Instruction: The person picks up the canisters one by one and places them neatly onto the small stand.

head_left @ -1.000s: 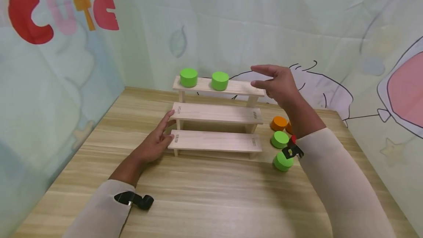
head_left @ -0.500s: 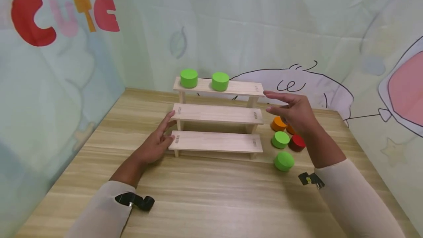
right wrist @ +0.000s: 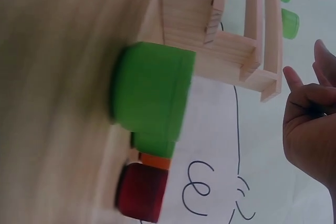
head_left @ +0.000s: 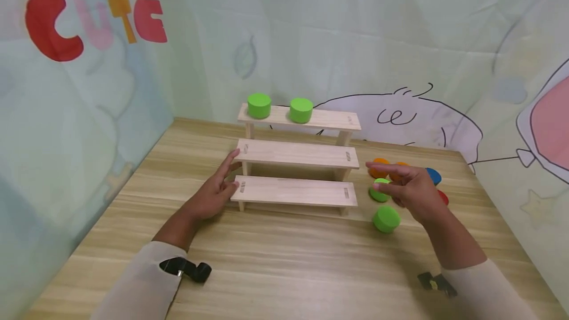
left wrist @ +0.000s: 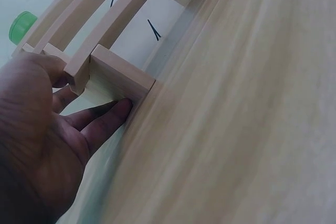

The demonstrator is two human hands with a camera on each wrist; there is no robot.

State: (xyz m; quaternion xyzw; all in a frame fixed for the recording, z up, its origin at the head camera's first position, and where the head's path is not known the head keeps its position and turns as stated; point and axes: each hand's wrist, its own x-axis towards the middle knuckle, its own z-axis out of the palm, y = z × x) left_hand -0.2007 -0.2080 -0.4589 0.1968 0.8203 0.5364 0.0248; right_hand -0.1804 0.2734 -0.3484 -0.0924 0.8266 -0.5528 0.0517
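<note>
A three-tier wooden stand (head_left: 293,191) sits on the table, with two green round blocks on its top board: one at the left end (head_left: 259,105), the other (head_left: 301,110) near the middle. My left hand (head_left: 208,196) touches the stand's left side. The left wrist view has its fingers (left wrist: 107,121) extended against the side leg and the thumb by a board end. Over the loose blocks at the right hovers my right hand (head_left: 411,189), fingers extended, holding nothing. Under it lies a green block (head_left: 379,191), partly covered; another green block (head_left: 386,219) lies nearer the front.
Orange blocks (head_left: 379,167), a blue block (head_left: 433,176) and a red block (head_left: 443,197) lie around my right hand, partly hidden by it. A printed cloth backdrop (head_left: 289,38) rises behind the wooden table (head_left: 284,260).
My right hand has moved away from the stand's top board, down and to the right, over the loose blocks. My left hand keeps its place at the stand.
</note>
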